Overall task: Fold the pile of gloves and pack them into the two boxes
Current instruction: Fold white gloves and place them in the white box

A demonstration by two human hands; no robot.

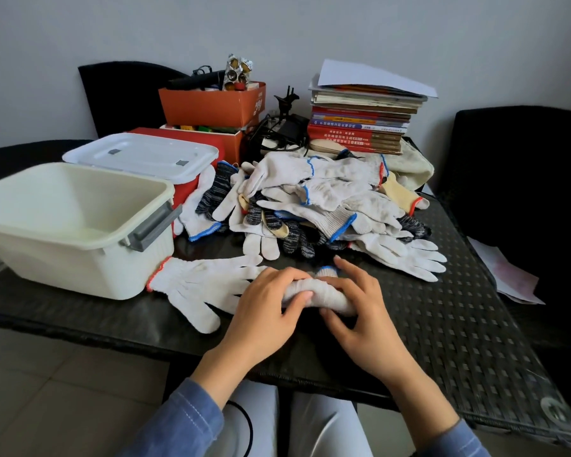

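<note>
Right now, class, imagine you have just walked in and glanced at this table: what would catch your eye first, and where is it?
First, the big heap of gloves, white and speckled dark, piled mid-table. Next, the left hand and right hand at the near edge, pressing on a rolled white glove, with a flat white glove just left of them. Then the open cream box, empty, at the left.
</note>
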